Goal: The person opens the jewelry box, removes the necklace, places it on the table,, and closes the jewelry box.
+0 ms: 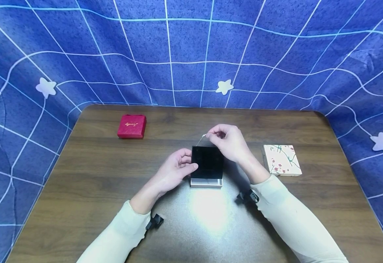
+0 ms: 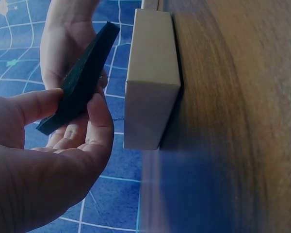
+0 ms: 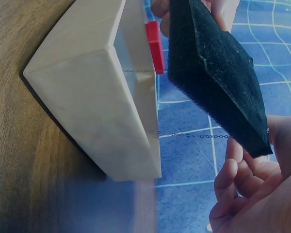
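Over an open pale box (image 1: 206,183), my left hand (image 1: 176,170) pinches a black foam pad (image 1: 207,160) by its left edge, thumb on top. In the left wrist view, the pad (image 2: 80,82) is tilted and apart from the box (image 2: 153,77). At the pad's far side my right hand (image 1: 229,142) pinches a thin chain (image 1: 199,140) with something small and pale at the fingertips. Two strands of fine chain (image 3: 194,135) run between the box (image 3: 92,97) and the pad (image 3: 213,73) in the right wrist view. The box's inside is mostly hidden.
A red box (image 1: 131,126) with gold lettering lies at the back left of the wooden table (image 1: 112,175). To the right is a white square box or lid (image 1: 282,160) with a floral print. A blue gridded cloth (image 1: 191,47) hangs behind the table.
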A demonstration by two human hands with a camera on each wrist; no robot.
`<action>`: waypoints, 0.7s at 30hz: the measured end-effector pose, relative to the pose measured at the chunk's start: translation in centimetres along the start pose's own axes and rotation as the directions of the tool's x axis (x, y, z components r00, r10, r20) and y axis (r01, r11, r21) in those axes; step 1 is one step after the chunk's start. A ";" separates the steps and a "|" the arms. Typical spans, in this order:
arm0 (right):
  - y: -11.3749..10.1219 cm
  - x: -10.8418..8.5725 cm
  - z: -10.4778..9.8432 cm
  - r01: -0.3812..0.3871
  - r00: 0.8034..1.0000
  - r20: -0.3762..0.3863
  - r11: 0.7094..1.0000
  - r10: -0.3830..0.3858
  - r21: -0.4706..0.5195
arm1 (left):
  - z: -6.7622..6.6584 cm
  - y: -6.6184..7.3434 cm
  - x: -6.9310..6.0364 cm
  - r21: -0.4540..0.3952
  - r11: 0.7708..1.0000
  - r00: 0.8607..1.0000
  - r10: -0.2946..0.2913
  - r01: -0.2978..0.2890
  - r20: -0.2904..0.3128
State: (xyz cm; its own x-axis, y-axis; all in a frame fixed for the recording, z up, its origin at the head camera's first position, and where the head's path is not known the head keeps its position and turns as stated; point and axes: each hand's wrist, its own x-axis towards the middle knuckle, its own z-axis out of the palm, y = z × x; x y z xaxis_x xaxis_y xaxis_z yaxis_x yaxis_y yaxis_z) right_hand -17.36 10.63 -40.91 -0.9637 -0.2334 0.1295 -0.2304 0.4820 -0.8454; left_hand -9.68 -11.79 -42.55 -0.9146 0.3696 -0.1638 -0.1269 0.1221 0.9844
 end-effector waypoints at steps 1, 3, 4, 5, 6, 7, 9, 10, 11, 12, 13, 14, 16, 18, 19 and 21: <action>0.0 0.0 0.0 -0.004 1.000 -0.001 1.000 0.004 0.000 | 0.0 0.0 0.0 0.001 1.000 1.000 -0.001 0.001 0.001; 0.0 -0.1 0.0 -0.012 1.000 -0.002 1.000 0.012 0.000 | 0.0 0.0 0.0 0.004 1.000 1.000 -0.001 0.001 0.001; 0.1 -0.1 0.0 -0.017 1.000 -0.002 1.000 0.017 0.001 | -0.1 -0.1 0.0 0.005 1.000 1.000 -0.002 0.002 0.000; 0.1 -0.1 0.0 -0.022 1.000 -0.002 1.000 0.022 0.003 | -0.1 -0.1 0.0 0.005 1.000 1.000 -0.003 0.003 0.001; 0.1 -0.1 0.0 -0.026 1.000 -0.004 1.000 0.026 0.005 | -0.1 -0.1 0.0 0.005 1.000 1.000 -0.003 0.003 0.000; 0.1 -0.1 0.0 -0.029 1.000 -0.005 1.000 0.029 0.007 | -0.1 -0.1 0.0 0.005 1.000 1.000 -0.001 0.001 0.000; 0.1 -0.2 -0.1 -0.037 0.999 -0.006 0.999 0.037 0.013 | 0.0 -0.1 0.0 0.001 1.000 1.000 0.001 -0.001 -0.001; 0.2 -0.2 -0.1 -0.041 0.999 -0.007 0.999 0.041 0.016 | 0.0 -0.1 0.0 -0.002 1.000 1.000 0.001 -0.001 -0.001; 0.2 -0.2 -0.1 -0.045 0.999 -0.008 0.999 0.045 0.020 | 0.0 -0.1 0.0 -0.004 1.000 1.000 0.003 -0.003 -0.001; 0.2 -0.2 -0.1 -0.050 0.999 -0.009 0.999 0.051 0.020 | 0.0 -0.1 0.0 -0.007 1.000 1.000 0.006 -0.006 -0.002; 0.2 -0.2 -0.1 -0.054 0.998 -0.010 0.998 0.054 0.021 | 0.0 -0.1 0.0 -0.008 1.000 1.000 0.006 -0.006 -0.002; 0.3 -0.2 -0.1 -0.058 0.998 -0.012 0.998 0.058 0.022 | 0.0 -0.1 0.0 -0.010 1.000 1.000 0.006 -0.006 -0.002; 0.3 -0.2 -0.2 -0.064 0.998 -0.016 0.998 0.064 0.023 | 0.0 -0.1 0.0 -0.010 1.000 1.000 0.005 -0.005 -0.001; 0.3 -0.2 -0.3 -0.068 0.997 -0.024 0.997 0.068 0.022 | -0.1 -0.1 0.0 -0.006 1.000 1.000 0.000 0.000 -0.002; 0.4 -0.2 -0.3 -0.068 0.997 -0.027 0.997 0.069 0.024 | -0.1 -0.1 0.1 -0.002 1.000 1.000 -0.005 0.005 -0.003; 0.4 -0.2 -0.4 -0.072 0.997 -0.033 0.997 0.073 0.030 | -0.1 0.0 0.1 0.000 1.000 1.000 -0.017 0.017 -0.006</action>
State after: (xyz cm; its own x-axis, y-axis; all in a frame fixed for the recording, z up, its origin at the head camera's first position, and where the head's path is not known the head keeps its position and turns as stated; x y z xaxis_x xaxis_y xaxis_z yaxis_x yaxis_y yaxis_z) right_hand -17.30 11.19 -41.12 -0.9818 -0.1700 0.0844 -0.1563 0.4722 -0.8675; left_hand -9.79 -11.86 -42.56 -0.9148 0.3615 -0.1803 -0.1428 0.1282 0.9814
